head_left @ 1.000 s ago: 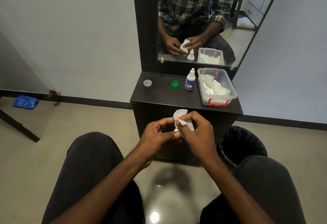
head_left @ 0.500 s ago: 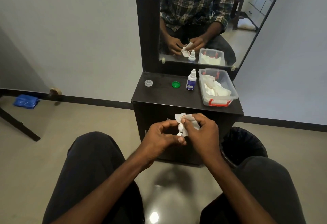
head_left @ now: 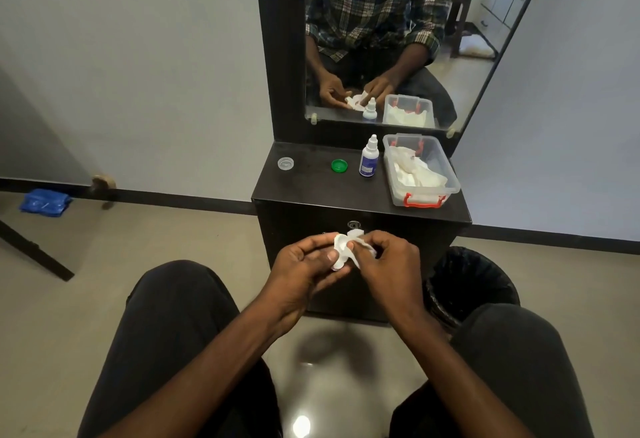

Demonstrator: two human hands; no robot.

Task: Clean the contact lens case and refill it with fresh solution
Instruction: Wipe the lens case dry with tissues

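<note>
Your left hand (head_left: 304, 264) grips the contact lens case (head_left: 340, 253), and your right hand (head_left: 388, 257) pinches a tissue (head_left: 356, 235) against it. The white case has turned since a moment ago and now shows more clearly (wiping looks underway, not finished). At twelve o'clock on the cabinet (head_left: 311, 192), the solution bottle (head_left: 369, 157) waits capped; green cap (head_left: 339, 165) and clear cap (head_left: 285, 163) lie at eleven.
</note>
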